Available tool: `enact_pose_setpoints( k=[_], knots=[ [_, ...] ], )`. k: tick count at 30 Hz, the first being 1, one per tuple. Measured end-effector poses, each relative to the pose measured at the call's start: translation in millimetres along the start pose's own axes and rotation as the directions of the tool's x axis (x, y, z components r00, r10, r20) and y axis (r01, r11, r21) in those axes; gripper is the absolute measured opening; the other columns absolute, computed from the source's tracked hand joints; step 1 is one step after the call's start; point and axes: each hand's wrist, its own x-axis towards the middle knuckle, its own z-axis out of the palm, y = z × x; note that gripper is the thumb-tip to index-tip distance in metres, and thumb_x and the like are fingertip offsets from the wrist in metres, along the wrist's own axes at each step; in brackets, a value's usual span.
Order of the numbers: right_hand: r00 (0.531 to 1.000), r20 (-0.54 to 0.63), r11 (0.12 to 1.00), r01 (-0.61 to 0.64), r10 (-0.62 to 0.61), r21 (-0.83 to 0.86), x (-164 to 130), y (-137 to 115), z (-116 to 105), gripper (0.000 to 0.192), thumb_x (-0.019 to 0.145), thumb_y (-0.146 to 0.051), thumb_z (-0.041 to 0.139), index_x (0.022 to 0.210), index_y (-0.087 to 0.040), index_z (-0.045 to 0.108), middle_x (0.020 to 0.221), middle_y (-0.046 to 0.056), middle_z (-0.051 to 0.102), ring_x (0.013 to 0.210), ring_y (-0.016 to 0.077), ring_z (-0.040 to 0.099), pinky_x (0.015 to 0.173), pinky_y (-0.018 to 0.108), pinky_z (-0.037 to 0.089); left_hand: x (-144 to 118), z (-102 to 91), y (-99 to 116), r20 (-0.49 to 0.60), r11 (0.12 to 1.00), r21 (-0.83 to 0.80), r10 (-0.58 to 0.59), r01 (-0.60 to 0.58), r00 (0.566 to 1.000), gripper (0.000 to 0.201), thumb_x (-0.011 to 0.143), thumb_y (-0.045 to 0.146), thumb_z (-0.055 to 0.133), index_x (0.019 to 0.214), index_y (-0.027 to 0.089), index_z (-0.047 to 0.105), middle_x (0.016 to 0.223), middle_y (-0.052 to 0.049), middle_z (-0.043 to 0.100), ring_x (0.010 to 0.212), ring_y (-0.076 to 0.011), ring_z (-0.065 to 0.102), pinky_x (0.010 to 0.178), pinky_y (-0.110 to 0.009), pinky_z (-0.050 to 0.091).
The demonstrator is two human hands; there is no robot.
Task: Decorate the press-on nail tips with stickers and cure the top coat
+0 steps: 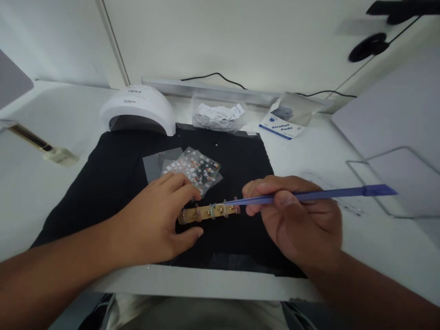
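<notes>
A narrow wooden strip [202, 214] with a row of several decorated false nails on round metal mounts lies on a black mat [237, 160]. My left hand [161, 213] rests around the strip's left end. Its thumb is on the near side and its fingers on the far side, held apart. Pinched like a pen in my right hand [299, 215] are slim blue-purple tweezers [330, 194]. Their fine tip reaches the nails near the middle of the strip. Beyond my left fingers, clear sheets [195, 167] with white and orange flakes overlap on the mat.
A white nail lamp [137, 107] stands at the back left. Behind the mat sits a clear box [218, 117] of small white packets, with an alcohol pads box [282, 126] to its right. A polish bottle [61, 156] is at far left, a wire stand [381, 188] at right.
</notes>
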Motion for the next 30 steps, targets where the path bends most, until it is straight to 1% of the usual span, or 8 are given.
enact_pose_setpoints(
  k=[3,5,9,13,17,22,25,30],
  knots=[
    [0.999,-0.047,0.999,0.004,-0.002,0.054,-4,10,3,0.009,0.090,-0.029,0.067,0.091,-0.025,0.075,0.063,-0.002,0.066,0.054,0.0140,0.061,0.056,0.033,0.049,1,3.9,-1,0.026,1.000,0.020,-0.015,0.015,1.000,0.029,0.079,0.028,0.067,0.105,0.016,0.058,0.106,-0.008,0.059,0.100,-0.0263,0.052,0.088,-0.046,0.045],
    [0.998,-0.054,0.998,0.025,-0.022,0.057,-7,14,6,0.009,0.092,-0.026,0.065,0.095,-0.025,0.073,0.065,-0.003,0.067,0.055,0.0141,0.061,0.057,0.033,0.049,2,4.9,-1,0.046,0.999,0.022,-0.032,0.031,0.998,0.029,0.080,0.029,0.068,0.104,0.016,0.058,0.104,-0.008,0.060,0.099,-0.0263,0.052,0.087,-0.047,0.046],
    [0.997,-0.014,0.996,0.079,-0.078,0.029,-12,18,8,0.013,0.094,-0.019,0.058,0.097,-0.022,0.071,0.066,-0.001,0.065,0.059,0.0152,0.061,0.062,0.036,0.048,4,5.8,0,0.075,0.998,0.027,-0.064,0.062,0.995,0.024,0.080,0.029,0.067,0.100,0.017,0.060,0.098,-0.006,0.059,0.093,-0.0256,0.052,0.081,-0.045,0.046],
    [0.998,-0.003,0.997,0.061,-0.061,-0.052,-16,22,5,0.021,0.095,-0.013,0.052,0.098,-0.022,0.071,0.067,0.002,0.066,0.064,0.0185,0.059,0.065,0.039,0.045,4,8.3,-2,0.076,0.998,0.034,-0.047,0.044,0.996,0.017,0.083,0.027,0.064,0.098,0.019,0.060,0.097,-0.006,0.059,0.092,-0.0259,0.051,0.078,-0.045,0.045],
    [0.997,0.058,0.989,0.049,-0.041,-0.139,-18,25,0,0.023,0.094,-0.013,0.050,0.101,-0.025,0.070,0.072,0.002,0.068,0.065,0.0196,0.058,0.066,0.040,0.045,5,11.0,-4,0.063,1.000,0.017,-0.024,0.023,0.998,0.013,0.085,0.024,0.063,0.096,0.019,0.059,0.095,-0.004,0.059,0.090,-0.0246,0.052,0.076,-0.044,0.045],
    [0.995,0.092,0.989,0.043,-0.031,-0.140,-18,27,0,0.024,0.094,-0.014,0.051,0.105,-0.022,0.071,0.076,0.005,0.068,0.071,0.0204,0.059,0.063,0.039,0.047,5,11.5,-5,0.051,1.000,0.016,-0.012,0.011,0.999,0.009,0.086,0.023,0.064,0.091,0.018,0.059,0.091,-0.003,0.058,0.087,-0.0243,0.051,0.073,-0.042,0.044],
    [0.996,0.079,0.986,0.057,-0.045,-0.157,-19,27,0,0.026,0.094,-0.011,0.051,0.106,-0.022,0.071,0.077,0.006,0.069,0.073,0.0208,0.059,0.064,0.039,0.047,4,11.8,-5,0.056,1.000,0.006,-0.027,0.027,0.998,0.011,0.085,0.026,0.066,0.088,0.020,0.058,0.089,-0.002,0.057,0.086,-0.0241,0.051,0.073,-0.042,0.043],
    [0.994,0.109,0.988,0.025,-0.009,-0.151,-21,28,0,0.030,0.093,-0.006,0.048,0.109,-0.021,0.069,0.081,0.005,0.069,0.078,0.0208,0.058,0.064,0.039,0.048,4,11.8,-4,0.053,0.999,-0.001,-0.040,0.040,0.998,0.013,0.084,0.024,0.068,0.083,0.021,0.056,0.087,-0.002,0.057,0.085,-0.0248,0.052,0.070,-0.040,0.042]
  ],
)
